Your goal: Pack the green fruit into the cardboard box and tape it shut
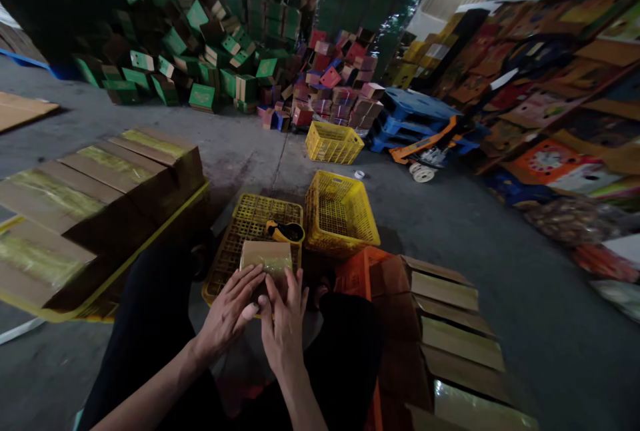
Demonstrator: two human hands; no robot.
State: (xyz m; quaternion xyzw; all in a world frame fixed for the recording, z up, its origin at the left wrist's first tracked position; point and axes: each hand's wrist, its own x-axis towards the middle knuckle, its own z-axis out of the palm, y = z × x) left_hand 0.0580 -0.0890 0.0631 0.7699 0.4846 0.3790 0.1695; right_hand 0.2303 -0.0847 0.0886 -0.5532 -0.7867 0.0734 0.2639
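With my left hand (227,314) and right hand (284,324) pressed flat-fingered on the near end of the small cardboard box (266,259) atop the overturned yellow crate (235,244), neither clenched, it may skid toward the tape dispenser (285,231).

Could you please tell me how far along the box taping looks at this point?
Done: taped cartons stacked on the left. In hand: the left hand and right hand press on a small carton on an upturned yellow crate, tape dispenser beside it. Left: flat cartons on the right.
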